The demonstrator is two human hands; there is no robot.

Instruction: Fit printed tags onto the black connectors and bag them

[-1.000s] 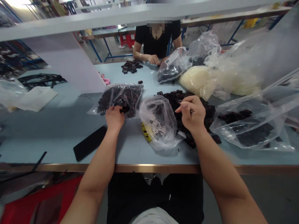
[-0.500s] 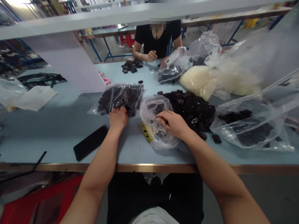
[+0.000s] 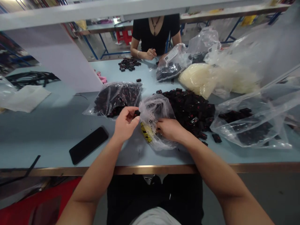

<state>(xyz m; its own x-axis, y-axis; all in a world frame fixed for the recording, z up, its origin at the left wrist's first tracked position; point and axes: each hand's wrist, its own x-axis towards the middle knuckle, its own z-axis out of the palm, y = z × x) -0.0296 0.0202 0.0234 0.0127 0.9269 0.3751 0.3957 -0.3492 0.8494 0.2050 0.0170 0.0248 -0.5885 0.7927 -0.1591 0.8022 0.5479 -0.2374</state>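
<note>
As the clear plastic bag [image 3: 152, 109] sags, right grip [image 3: 170, 129] steadies it, closure unclear; left grip [image 3: 125, 123] pinches a small black part [image 3: 137, 113].

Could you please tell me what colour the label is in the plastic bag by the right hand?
The label is yellow with black marks, clearest in the head view.

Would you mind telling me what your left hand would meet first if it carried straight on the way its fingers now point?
Most likely the clear plastic bag, just beyond the left hand and the small black piece at its fingertips. Depth is hard to judge here, so the piece may already be almost touching the bag.
</note>
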